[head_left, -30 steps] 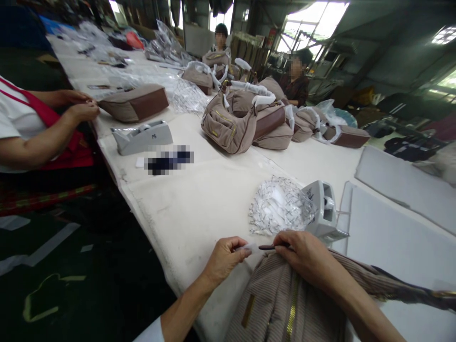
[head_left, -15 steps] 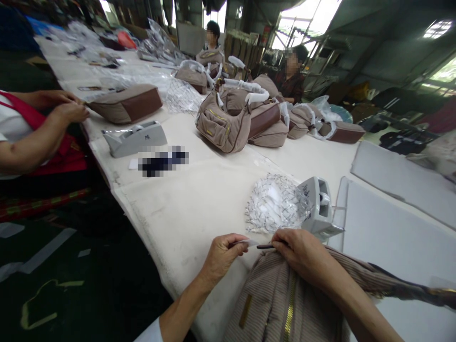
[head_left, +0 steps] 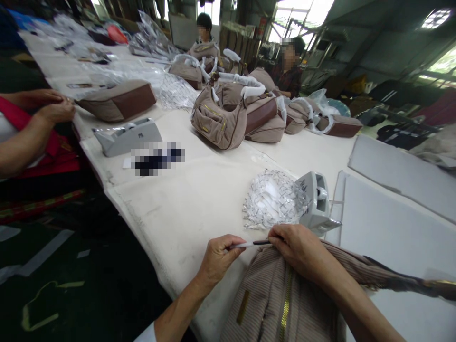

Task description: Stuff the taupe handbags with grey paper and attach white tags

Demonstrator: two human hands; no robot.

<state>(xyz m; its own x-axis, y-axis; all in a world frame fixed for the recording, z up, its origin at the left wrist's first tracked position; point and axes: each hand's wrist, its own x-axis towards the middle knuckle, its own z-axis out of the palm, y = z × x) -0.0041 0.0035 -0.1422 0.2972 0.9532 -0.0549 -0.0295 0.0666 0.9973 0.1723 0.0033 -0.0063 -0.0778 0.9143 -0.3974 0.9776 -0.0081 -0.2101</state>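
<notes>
A taupe ribbed fabric bag [head_left: 261, 289] with a gold zipper [head_left: 285, 308] and a small metal plate lies in front of me at the table's edge. My right hand [head_left: 297, 249] is closed in a pinch at the top of the bag, on a narrow dark tab [head_left: 261, 242] that sticks out to the left. My left hand [head_left: 218, 259] pinches a small whitish strip [head_left: 242, 245] between thumb and fingers. The strip's far end meets the tab's tip. Just beyond my right hand stands a grey tape dispenser [head_left: 313, 204], beside crumpled clear plastic with dark lines [head_left: 265, 202].
Several finished-looking taupe bags [head_left: 221, 114] with wrapped handles stand across the table [head_left: 171, 204]. A second tape dispenser [head_left: 131, 137] is at left, near a co-worker's hands [head_left: 57, 109] at another bag [head_left: 119, 99]. Grey boards [head_left: 388, 223] lie at right. Two people are behind the bags.
My left hand has brought the whitish strip up against the dark tab, where a small gap showed before. The view has shifted slightly; the bag stays in place.
</notes>
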